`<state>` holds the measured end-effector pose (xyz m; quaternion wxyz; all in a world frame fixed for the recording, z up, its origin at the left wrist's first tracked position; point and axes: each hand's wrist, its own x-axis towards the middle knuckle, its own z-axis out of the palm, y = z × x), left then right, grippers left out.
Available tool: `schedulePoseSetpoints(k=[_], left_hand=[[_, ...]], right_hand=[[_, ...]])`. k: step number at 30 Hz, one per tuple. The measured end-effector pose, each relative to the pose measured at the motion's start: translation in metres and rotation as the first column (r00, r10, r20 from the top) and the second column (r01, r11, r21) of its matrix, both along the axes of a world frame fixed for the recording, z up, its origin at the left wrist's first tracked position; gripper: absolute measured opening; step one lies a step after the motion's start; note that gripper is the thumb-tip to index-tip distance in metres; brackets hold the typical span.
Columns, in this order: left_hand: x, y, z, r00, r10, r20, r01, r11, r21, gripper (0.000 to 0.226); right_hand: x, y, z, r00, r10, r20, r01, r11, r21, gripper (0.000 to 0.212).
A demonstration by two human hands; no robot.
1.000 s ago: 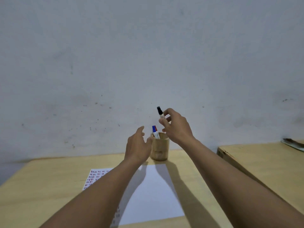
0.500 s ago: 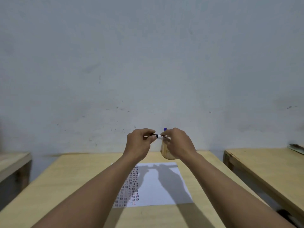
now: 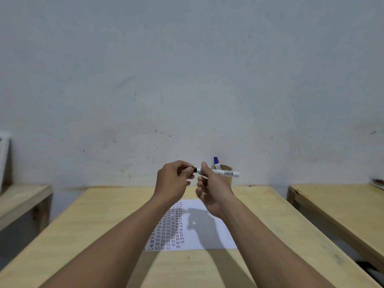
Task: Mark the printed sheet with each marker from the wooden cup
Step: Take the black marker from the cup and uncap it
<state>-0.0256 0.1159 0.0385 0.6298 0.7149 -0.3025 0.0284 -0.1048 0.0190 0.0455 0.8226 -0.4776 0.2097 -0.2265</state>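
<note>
— How are the hands posed?
— Both raised over the wooden bench (image 3: 108, 221). The left hand (image 3: 173, 180) is curled, fingertips pinching the black cap (image 3: 194, 169); the right hand (image 3: 214, 191) pinches the white marker (image 3: 225, 173), held level, other fingers loose.
— And the rest?
— The round wooden cup (image 3: 227, 176) stands at the bench's far edge, a blue-capped marker (image 3: 216, 162) upright inside. The printed sheet (image 3: 207, 233) lies flat mid-bench.

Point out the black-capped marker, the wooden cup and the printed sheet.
black-capped marker (image 3: 227, 173): head view, on the white barrel's printed label.
wooden cup (image 3: 228, 178): head view, on its side wall below the marker.
printed sheet (image 3: 216, 240): head view, on the blank right half.
</note>
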Motion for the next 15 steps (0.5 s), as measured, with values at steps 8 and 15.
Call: schedulePoseSetpoints(k=[8, 15], left_hand=[[0.007, 0.022, -0.006, 0.998, 0.058, -0.006, -0.058, 0.997, 0.054, 0.017], [0.035, 0.053, -0.022, 0.989, 0.151, -0.007, -0.146, 0.968, 0.206, 0.01]], right_hand=[[0.021, 0.012, -0.014, 0.993, 0.004, 0.114, -0.012, 0.998, 0.067, 0.016], [0.029, 0.016, -0.035, 1.0, 0.01, 0.024, -0.008, 0.998, -0.064, 0.016]])
